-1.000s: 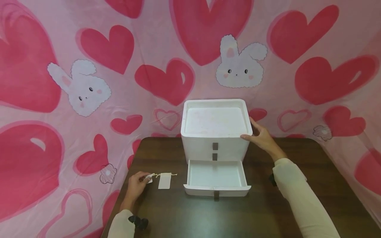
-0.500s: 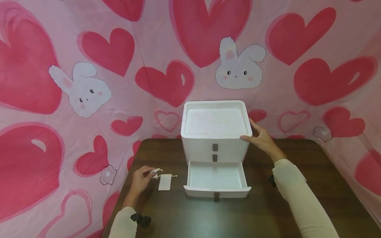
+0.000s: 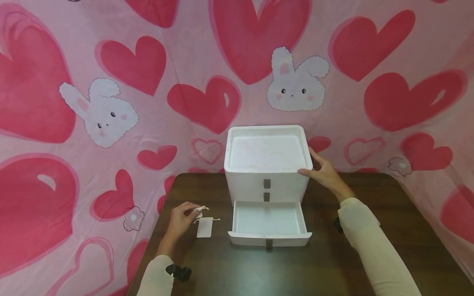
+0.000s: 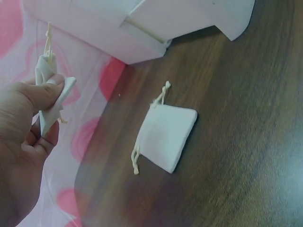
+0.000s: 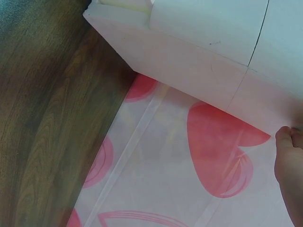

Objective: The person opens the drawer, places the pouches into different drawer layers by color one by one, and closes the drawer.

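My left hand pinches a small white drawstring pouch between thumb and fingers, raised over the table's left side. In the left wrist view that pouch is folded in the grip, its cord sticking up. A second white drawstring pouch lies flat on the table just beyond the hand. My right hand grips the top right front corner of a white drawer unit, thumb on the front edge. The unit's bottom drawer is pulled out, with nothing in it. Only part of the right hand shows in the right wrist view.
The drawer unit stands at the back of a dark wooden table, its top a shallow rimmed tray. Two upper drawers with dark pull tabs are closed. A pink cloth with hearts and rabbits hangs behind.
My left hand has lifted its pouch and moved right and away from me, past the upper left of the lying pouch. The right hand stays on the drawer unit.
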The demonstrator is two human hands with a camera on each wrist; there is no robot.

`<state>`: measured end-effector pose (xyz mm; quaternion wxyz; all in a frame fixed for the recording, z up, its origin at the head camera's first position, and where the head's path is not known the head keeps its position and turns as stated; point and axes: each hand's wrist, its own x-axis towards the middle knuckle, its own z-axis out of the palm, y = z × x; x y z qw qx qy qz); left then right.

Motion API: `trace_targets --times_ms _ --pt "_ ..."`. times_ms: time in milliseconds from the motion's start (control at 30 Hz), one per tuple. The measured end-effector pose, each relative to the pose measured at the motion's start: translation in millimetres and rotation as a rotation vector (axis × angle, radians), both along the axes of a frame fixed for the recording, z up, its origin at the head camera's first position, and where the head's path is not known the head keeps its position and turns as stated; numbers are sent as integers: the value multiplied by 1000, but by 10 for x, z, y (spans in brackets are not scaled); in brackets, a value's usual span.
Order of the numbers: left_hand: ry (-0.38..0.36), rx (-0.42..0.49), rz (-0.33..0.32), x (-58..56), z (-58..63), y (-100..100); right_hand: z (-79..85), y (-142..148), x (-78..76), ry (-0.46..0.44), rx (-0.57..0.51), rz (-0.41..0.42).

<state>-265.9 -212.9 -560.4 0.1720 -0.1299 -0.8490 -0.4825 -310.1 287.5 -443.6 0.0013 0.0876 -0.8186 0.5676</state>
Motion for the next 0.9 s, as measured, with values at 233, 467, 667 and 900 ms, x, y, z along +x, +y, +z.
trace_targets --times_ms 233,467,667,900 --pt "-59 39 -30 -9 106 102 -19 5 -3 6 5 2" --pt "-74 62 -94 -46 251 288 -26 11 -11 1 4 2" --pt "-106 57 -150 -53 331 505 -15 6 2 9 22 -4" --pt "-143 52 -181 -59 389 787 -19 4 -3 16 -8 11"
